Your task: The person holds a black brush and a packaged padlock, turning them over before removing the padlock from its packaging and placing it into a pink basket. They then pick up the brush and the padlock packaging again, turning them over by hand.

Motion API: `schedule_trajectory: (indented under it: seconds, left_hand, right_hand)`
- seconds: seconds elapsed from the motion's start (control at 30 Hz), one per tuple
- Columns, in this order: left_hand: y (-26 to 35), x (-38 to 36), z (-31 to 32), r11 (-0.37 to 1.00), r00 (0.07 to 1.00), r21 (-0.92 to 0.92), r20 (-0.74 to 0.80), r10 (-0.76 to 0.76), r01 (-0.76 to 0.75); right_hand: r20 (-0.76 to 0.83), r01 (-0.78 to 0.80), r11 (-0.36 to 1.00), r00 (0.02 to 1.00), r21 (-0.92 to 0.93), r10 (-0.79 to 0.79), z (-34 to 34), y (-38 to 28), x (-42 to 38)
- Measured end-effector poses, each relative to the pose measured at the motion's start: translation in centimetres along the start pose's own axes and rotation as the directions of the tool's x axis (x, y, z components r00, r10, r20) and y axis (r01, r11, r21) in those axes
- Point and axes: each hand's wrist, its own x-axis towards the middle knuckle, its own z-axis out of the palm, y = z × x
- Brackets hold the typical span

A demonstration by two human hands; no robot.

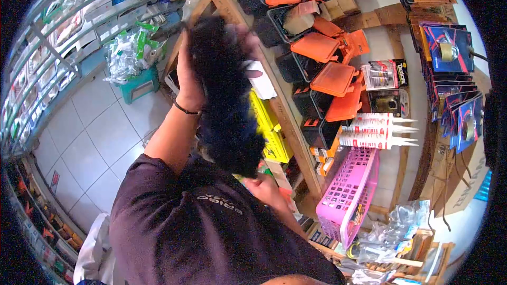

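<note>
A black, fluffy duster (224,100) fills the middle of the view, blurred by motion. My left hand (190,74), with a dark bracelet at its wrist, is wrapped round the duster's upper part. Some of its fingers show blurred on the far side. At the lower end of the duster is my right hand (263,187), its fingers curled closed. The grip there is partly covered by the dark fluff, and no handle can be made out. Just behind the duster are a yellow box (270,126) and a white piece of paper or card (261,80) on the wooden shelf.
Black bins with orange lids (316,47) line the wooden shelf frame (285,111). White sealant tubes (367,132) lie above a pink basket (346,195). Blue hanging packs (449,50) are at right. Plastic bags (134,53) rest on a green stool (141,87) over the tiled floor (97,132).
</note>
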Motion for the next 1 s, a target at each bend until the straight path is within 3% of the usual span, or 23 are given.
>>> schedule_trajectory:
  seconds: [0.03, 0.07, 0.13, 0.17, 0.2, 0.27, 0.3, 0.33, 0.4, 0.43, 0.47, 0.5, 0.53, 0.57, 0.6, 0.67, 0.7, 0.73, 0.8, 0.87, 0.9, 0.93, 1.0]
  left_hand:
    - [0.1, 1.0, -1.6, 0.999, 0.989, 0.016, 0.137, -0.051, 0.049]
    - [0.0, 0.8, -2.0, 1.0, 0.987, 0.011, 0.162, -0.015, 0.014]
    - [0.4, 0.4, 0.2, 0.998, 0.993, 0.052, 0.113, 0.024, -0.03]
    - [0.5, 0.3, 2.0, 0.991, 0.952, 0.035, -0.276, 0.135, -0.13]
    - [0.2, 0.3, 1.7, 0.963, 0.903, 0.254, -0.388, 0.183, -0.086]
    - [-0.4, 0.6, 1.1, 0.997, 0.952, 0.011, -0.298, 0.072, -0.072]
    - [-0.6, 0.8, 0.2, 1.0, 0.996, -0.001, 0.085, -0.026, 0.026]
    - [-0.2, 1.7, -0.8, 0.991, 0.982, -0.064, 0.16, -0.104, 0.115]
    - [-0.2, 0.9, 0.1, 0.999, 0.984, 0.001, 0.174, -0.043, 0.043]
    - [-0.1, 0.5, 1.5, 0.991, 0.964, -0.097, -0.258, 0.069, -0.097]
    - [0.2, 0.5, -3.4, 0.961, 0.964, -0.254, 0.262, -0.037, 0.106]
    - [-0.2, 0.6, -1.1, 0.987, 1.0, -0.16, -0.008, -0.029, 0.027]
    - [-0.7, 0.9, 1.3, 0.999, 0.962, -0.046, -0.272, 0.012, -0.026]
    - [-0.9, 0.9, -0.7, 0.999, 0.996, 0.002, 0.073, -0.053, 0.053]
    - [-0.6, 1.6, -0.8, 0.993, 0.993, 0.01, 0.033, -0.116, 0.116]
    - [-0.4, 0.9, -0.2, 0.998, 0.981, -0.026, 0.187, -0.046, 0.052]
    - [-0.3, 0.6, 1.7, 0.991, 0.979, -0.129, -0.202, -0.006, -0.021]
    - [0.5, 0.8, -1.1, 0.924, 0.985, -0.364, 0.162, -0.057, 0.113]
    - [-0.4, 0.9, 1.2, 0.995, 0.961, -0.094, -0.277, 0.009, -0.037]
    - [-0.5, 0.9, 0.3, 0.986, 0.991, -0.108, 0.059, -0.121, 0.127]
    - [-1.0, 1.4, -1.1, 0.991, 0.974, -0.089, 0.214, -0.076, 0.097]
    - [-0.7, 1.3, -0.2, 0.992, 0.975, -0.094, 0.213, -0.063, 0.085]
    - [0.1, 0.8, 1.9, 0.95, 0.994, -0.311, -0.108, -0.015, -0.02]
  right_hand:
    - [-0.032, 0.137, 0.98, 0.989, -0.142, -0.143, 0.2, 0.4, 0.2]
    - [-0.031, 0.14, 0.98, 0.989, -0.144, -0.145, 0.2, 1.7, 0.8]
    - [-0.062, -0.003, 0.983, 0.998, 0.183, 0.014, 0.0, 4.2, 1.7]
    - [-0.069, -0.108, 0.948, 0.989, 0.3, 0.134, -0.2, 4.6, 1.9]
    - [-0.107, -0.093, 0.941, 0.985, 0.326, 0.134, -0.1, 3.9, 1.9]
    - [0.165, -0.202, 0.974, 0.962, -0.104, 0.217, -1.5, 0.0, 0.5]
    - [0.121, -0.11, 0.981, 0.984, -0.162, 0.13, -1.4, -1.6, -0.1]
    - [0.129, -0.086, 0.994, 0.987, -0.061, 0.093, -1.0, -0.1, -0.3]
    - [-0.115, -0.034, 0.993, 0.992, 0.109, 0.047, -1.2, 1.5, 0.4]
    - [-0.097, -0.161, 0.93, 0.974, 0.33, 0.203, -1.2, 1.5, 0.6]
    - [-0.124, -0.106, 0.938, 0.98, 0.331, 0.154, -1.0, 1.2, 0.5]
    - [-0.036, -0.116, 0.968, 0.991, 0.223, 0.127, -1.0, 0.0, -0.1]
    - [0.055, -0.113, 0.988, 0.993, 0.109, 0.107, -1.1, -0.9, -0.6]
    - [-0.02, -0.086, 0.995, 0.996, -0.047, 0.086, -0.4, -1.0, -1.2]
    - [-0.018, -0.084, 0.995, 0.996, -0.058, 0.083, -0.8, -0.8, -1.0]
    - [-0.026, -0.13, 0.979, 0.99, 0.158, 0.135, -1.4, -0.2, -0.7]
    - [-0.112, -0.24, 0.964, 0.961, 0.117, 0.253, -1.9, -1.8, -0.7]
    - [-0.025, -0.256, 0.952, 0.964, 0.169, 0.264, -2.4, -1.6, -0.7]
    - [0.061, -0.24, 0.95, 0.971, 0.201, 0.233, -1.0, -1.3, -1.6]
    - [0.003, -0.218, 0.975, 0.976, 0.05, 0.218, 0.4, -1.8, -1.6]
    - [-0.005, -0.248, 0.964, 0.968, 0.096, 0.25, -0.2, -2.1, -1.8]
    - [-0.009, -0.28, 0.949, 0.959, 0.143, 0.284, -1.1, -4.0, -2.0]
    - [0.082, -0.267, 0.888, 0.963, 0.374, 0.255, -1.6, -1.2, -1.2]
